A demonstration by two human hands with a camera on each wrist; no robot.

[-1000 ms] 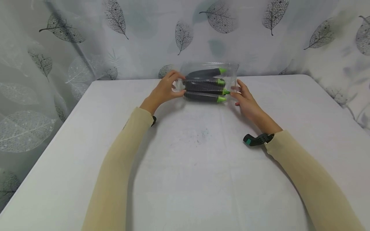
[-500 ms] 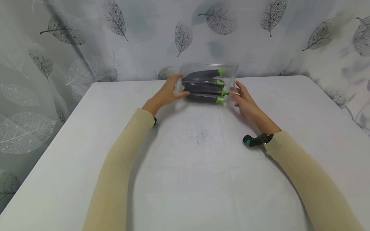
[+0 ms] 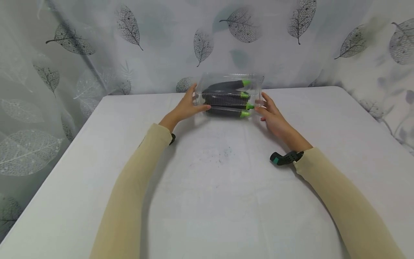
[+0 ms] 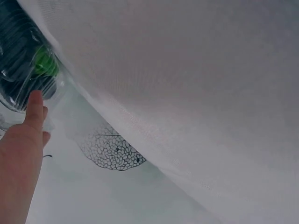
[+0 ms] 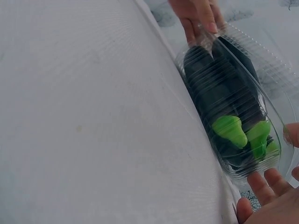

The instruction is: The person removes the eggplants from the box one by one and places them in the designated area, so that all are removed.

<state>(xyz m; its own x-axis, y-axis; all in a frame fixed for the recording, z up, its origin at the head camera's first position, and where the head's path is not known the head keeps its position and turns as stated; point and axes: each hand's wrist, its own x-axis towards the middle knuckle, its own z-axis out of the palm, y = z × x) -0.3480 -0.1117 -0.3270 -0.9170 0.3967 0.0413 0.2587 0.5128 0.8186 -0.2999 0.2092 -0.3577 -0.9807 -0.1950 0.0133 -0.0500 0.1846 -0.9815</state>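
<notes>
The eggplants (image 3: 224, 98) lie in a box (image 3: 256, 88) between left hand (image 3: 185, 108) and right hand (image 3: 274, 119), far across the table (image 3: 213, 208), curtain (image 3: 161, 46) behind.

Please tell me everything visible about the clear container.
The clear container looks like glossy plastic with ridged walls. Inside lie several long, dark pieces with bright green ends. It sits lengthwise along the far edge of the white table, the left grip touching one end, the right grip the other. I cannot tell whether it is shut.
</notes>
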